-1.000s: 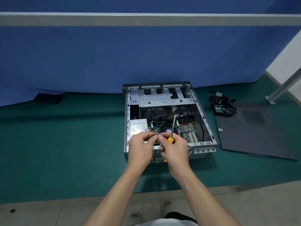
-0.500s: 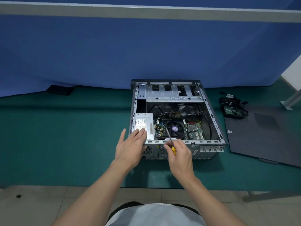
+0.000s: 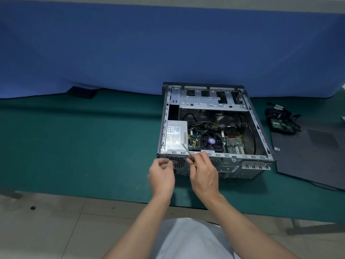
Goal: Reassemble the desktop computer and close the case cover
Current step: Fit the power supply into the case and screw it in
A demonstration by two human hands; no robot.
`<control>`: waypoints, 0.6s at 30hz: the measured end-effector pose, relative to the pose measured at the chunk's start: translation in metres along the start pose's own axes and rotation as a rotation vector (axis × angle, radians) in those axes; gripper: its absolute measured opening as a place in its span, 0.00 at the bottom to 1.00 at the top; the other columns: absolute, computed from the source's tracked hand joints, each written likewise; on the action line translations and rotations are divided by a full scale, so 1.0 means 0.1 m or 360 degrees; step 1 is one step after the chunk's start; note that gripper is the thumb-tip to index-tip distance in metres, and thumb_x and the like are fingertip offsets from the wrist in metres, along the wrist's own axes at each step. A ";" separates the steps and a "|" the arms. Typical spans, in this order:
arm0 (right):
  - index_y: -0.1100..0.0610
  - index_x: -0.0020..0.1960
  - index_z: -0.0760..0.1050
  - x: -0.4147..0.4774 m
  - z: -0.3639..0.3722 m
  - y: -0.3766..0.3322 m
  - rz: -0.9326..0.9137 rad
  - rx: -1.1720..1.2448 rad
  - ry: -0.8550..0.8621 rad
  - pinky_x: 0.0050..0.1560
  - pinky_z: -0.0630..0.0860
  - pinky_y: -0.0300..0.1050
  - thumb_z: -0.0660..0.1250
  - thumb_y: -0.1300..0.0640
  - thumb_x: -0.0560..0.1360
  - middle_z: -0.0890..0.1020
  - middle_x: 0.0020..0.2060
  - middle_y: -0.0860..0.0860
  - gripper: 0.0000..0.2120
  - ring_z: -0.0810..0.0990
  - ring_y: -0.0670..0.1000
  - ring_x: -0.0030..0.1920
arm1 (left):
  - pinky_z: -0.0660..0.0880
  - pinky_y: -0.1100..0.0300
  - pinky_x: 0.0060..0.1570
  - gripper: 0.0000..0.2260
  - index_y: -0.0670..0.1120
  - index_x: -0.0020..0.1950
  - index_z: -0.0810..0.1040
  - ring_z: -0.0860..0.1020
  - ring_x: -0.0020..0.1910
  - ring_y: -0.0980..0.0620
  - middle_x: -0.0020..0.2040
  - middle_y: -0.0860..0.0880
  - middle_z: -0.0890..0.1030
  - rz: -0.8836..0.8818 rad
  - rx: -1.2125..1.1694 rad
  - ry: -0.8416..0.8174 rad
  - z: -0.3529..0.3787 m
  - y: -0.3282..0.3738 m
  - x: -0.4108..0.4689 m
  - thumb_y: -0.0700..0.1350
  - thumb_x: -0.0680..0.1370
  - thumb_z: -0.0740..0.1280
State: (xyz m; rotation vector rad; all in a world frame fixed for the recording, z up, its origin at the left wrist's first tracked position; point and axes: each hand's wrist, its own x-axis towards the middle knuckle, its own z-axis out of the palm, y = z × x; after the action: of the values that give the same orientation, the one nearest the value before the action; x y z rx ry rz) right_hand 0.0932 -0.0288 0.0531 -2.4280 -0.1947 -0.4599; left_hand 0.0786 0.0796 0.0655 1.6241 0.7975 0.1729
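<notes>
An open desktop case (image 3: 258, 165) lies on its side on the green mat, showing the power supply (image 3: 174, 135), the fan (image 3: 211, 141) and the motherboard (image 3: 233, 144). My right hand (image 3: 204, 172) grips a yellow-handled screwdriver (image 3: 187, 151) whose shaft points up-left over the case's near rim. My left hand (image 3: 162, 174) hovers just left of it in front of the case's rear panel, fingers loosely curled; I cannot tell if they hold anything. The dark case cover (image 3: 313, 156) lies flat to the right of the case.
A loose drive with black cables (image 3: 281, 122) sits right of the case, at the cover's far edge. A small black box (image 3: 82, 92) lies far left by the blue partition (image 3: 168, 49). The mat's (image 3: 74, 146) front edge meets tiled floor (image 3: 46, 227) near me.
My left hand left the case rim, dropped lower and curled its fingers. The right hand kept the screwdriver, its shaft now tilting up-left. The view shifted, so the case sits further right.
</notes>
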 end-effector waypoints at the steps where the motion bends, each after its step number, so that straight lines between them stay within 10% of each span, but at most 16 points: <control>1: 0.61 0.48 0.80 0.00 0.01 0.00 -0.0021 -0.0019 0.0001 0.31 0.76 0.49 0.68 0.61 0.76 0.79 0.43 0.53 0.04 0.79 0.57 0.36 | 0.73 0.60 0.40 0.03 0.45 0.47 0.79 0.78 0.39 0.51 0.38 0.50 0.82 -0.0271 -0.0147 -0.0152 0.02 -0.02 0.01 0.39 0.78 0.66; 4: 0.60 0.47 0.80 0.00 0.04 0.00 -0.0045 -0.0063 0.0017 0.28 0.74 0.47 0.70 0.61 0.75 0.79 0.43 0.52 0.02 0.79 0.56 0.34 | 0.72 0.64 0.34 0.05 0.44 0.47 0.81 0.77 0.34 0.55 0.38 0.48 0.84 -0.0620 -0.0292 -0.0475 0.04 -0.01 0.04 0.39 0.79 0.66; 18: 0.62 0.44 0.79 0.00 0.12 0.00 -0.0120 -0.0210 0.0198 0.21 0.72 0.47 0.72 0.64 0.73 0.78 0.39 0.55 0.02 0.78 0.57 0.29 | 0.73 0.63 0.34 0.10 0.46 0.44 0.84 0.81 0.35 0.55 0.37 0.49 0.84 -0.0635 -0.0482 -0.0686 0.13 0.12 0.07 0.37 0.78 0.64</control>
State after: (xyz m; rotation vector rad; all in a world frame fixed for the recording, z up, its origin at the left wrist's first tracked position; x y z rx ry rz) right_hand 0.0963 -0.0211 0.0441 -2.5164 -0.2084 -0.6749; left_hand 0.0955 0.0732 0.0716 1.1330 0.7021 -0.3188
